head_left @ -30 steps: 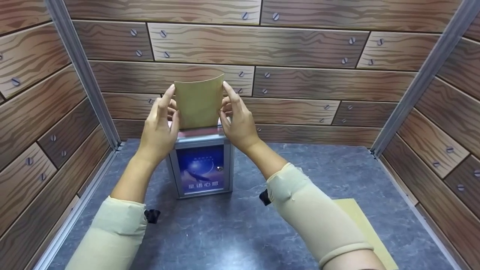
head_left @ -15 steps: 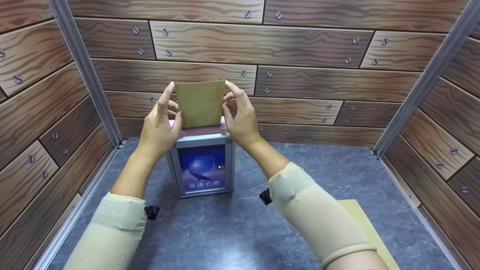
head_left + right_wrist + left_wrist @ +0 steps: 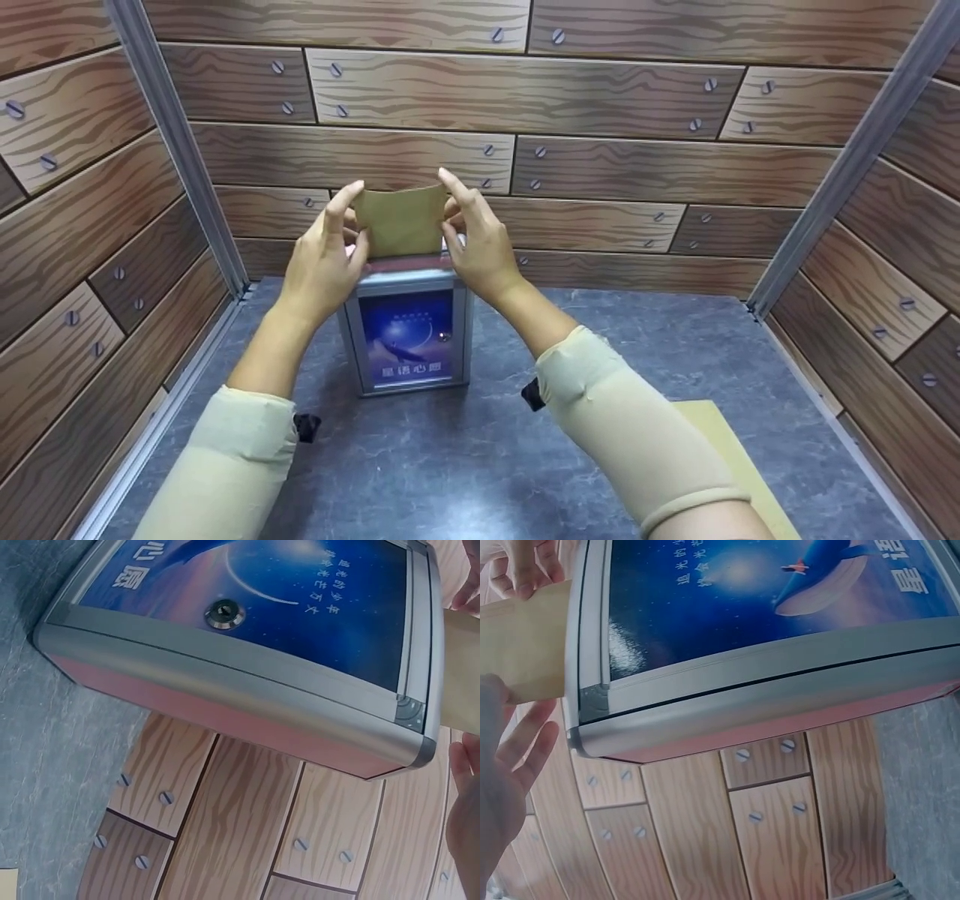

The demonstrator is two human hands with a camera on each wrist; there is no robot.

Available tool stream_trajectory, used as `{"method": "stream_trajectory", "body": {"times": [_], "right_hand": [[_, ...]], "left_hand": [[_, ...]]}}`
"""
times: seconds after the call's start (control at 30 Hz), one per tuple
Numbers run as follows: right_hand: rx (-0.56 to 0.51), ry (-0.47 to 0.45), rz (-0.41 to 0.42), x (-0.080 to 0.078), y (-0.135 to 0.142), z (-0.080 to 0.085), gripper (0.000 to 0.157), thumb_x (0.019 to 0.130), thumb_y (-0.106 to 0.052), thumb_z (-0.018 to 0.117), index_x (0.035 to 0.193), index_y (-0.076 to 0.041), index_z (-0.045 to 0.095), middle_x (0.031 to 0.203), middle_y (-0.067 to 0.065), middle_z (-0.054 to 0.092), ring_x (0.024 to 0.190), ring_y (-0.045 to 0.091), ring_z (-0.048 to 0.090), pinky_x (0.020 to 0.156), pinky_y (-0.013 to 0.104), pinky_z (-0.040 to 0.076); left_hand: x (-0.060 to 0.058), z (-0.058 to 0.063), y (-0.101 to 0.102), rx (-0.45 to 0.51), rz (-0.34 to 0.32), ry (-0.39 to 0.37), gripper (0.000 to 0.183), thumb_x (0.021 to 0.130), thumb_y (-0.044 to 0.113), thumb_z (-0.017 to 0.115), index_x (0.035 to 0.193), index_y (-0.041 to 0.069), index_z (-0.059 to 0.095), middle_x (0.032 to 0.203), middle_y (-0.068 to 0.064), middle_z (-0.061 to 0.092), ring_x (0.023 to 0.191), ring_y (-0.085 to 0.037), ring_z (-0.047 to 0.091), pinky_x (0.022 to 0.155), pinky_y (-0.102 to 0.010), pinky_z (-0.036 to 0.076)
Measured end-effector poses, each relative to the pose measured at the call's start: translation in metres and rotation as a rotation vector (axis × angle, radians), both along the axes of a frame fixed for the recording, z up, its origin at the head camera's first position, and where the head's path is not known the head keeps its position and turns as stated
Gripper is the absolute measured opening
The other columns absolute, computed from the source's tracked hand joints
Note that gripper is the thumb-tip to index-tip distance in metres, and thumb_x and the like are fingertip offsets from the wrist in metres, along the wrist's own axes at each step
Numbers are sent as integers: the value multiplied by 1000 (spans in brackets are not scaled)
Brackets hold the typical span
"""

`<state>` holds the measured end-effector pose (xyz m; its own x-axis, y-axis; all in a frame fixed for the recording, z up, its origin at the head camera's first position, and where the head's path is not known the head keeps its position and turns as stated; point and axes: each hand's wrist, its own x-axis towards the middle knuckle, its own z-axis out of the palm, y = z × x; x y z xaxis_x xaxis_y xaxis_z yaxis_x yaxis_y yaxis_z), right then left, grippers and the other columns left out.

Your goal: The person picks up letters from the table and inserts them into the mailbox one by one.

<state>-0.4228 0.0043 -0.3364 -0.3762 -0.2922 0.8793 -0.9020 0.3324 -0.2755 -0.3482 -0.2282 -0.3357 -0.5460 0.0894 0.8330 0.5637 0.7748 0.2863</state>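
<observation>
A brown kraft-paper envelope stands upright at the top of a small metal-framed box, its lower part hidden in the box's top. Its upper edge bows slightly. My left hand pinches the left edge between thumb and fingers. On the opposite edge, my right hand pinches likewise. The box has a blue door panel with a whale picture, white characters and a round keyhole lock. In the left wrist view the envelope meets the box's top edge; the right wrist view shows only a strip of it.
A larger yellowish-brown sheet or envelope lies on the grey marbled tabletop, partly under my right forearm. Wood-patterned panels wall the back and both sides, with metal posts at the corners.
The envelope has gone down into the top of the box, so less of it shows above. Both hands' fingertips have lowered with it and come slightly closer together.
</observation>
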Motion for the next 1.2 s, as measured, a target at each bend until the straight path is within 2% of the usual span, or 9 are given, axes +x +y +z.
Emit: {"method": "stream_trajectory", "body": {"times": [0.1,0.13,0.23,0.33,0.37,0.57,0.73,1.03,1.2], "right_hand": [[19,9,0,-1,1,-4,61,97,8,66,153,-9,48,105,14,64,92,25,71,90,32,65],[21,12,-8,-1,2,-6,60,97,8,67,151,-9,49,105,13,64,93,25,70,96,34,64],[13,18,-24,-2,2,-10,54,95,9,68,145,-7,55,104,14,64,95,25,67,98,32,62],[-7,13,-32,-3,2,-15,50,94,9,69,141,-6,57,103,14,66,94,24,66,95,33,61],[-10,9,-30,-3,2,-16,49,95,10,68,140,-6,57,103,14,66,93,24,66,89,32,60],[32,-2,-45,-6,1,-23,44,98,8,66,137,-9,55,104,15,67,93,27,73,88,34,64],[60,-29,-32,-6,5,-26,32,99,9,62,128,-5,61,106,17,69,91,30,78,80,35,68],[101,-17,-84,-6,9,-29,13,99,3,68,109,-5,72,98,8,74,89,23,73,83,30,63],[100,-119,-83,-6,11,-30,6,99,-3,75,102,-6,77,103,8,73,93,22,70,84,28,60]], "left_hand": [[-2,-6,0,-4,8,15,60,102,3,65,150,26,37,100,-17,75,86,-35,76,74,-49,62],[-3,-8,0,-10,14,15,59,102,4,65,149,26,37,99,-16,75,85,-35,74,74,-50,61],[-4,-14,0,-34,33,8,54,103,5,65,146,25,38,100,-14,78,84,-36,74,75,-51,60],[-5,-18,0,-61,48,-5,48,105,7,63,143,24,40,101,-13,79,87,-37,75,77,-53,60],[-5,-19,0,-68,54,-7,46,105,7,63,142,23,40,101,-13,80,87,-37,76,76,-53,61],[-5,-22,1,-118,115,4,37,107,9,60,135,22,42,97,-17,81,74,-40,72,64,-54,57],[-6,-24,4,-114,148,-31,28,106,11,60,131,18,48,94,-13,79,74,-41,69,67,-56,55],[-9,-27,6,-119,157,-69,10,105,13,63,114,10,62,94,-13,80,85,-39,73,83,-57,57],[-10,-29,5,-114,164,-90,8,103,15,68,107,8,69,107,-14,80,104,-39,72,90,-56,55]]}}
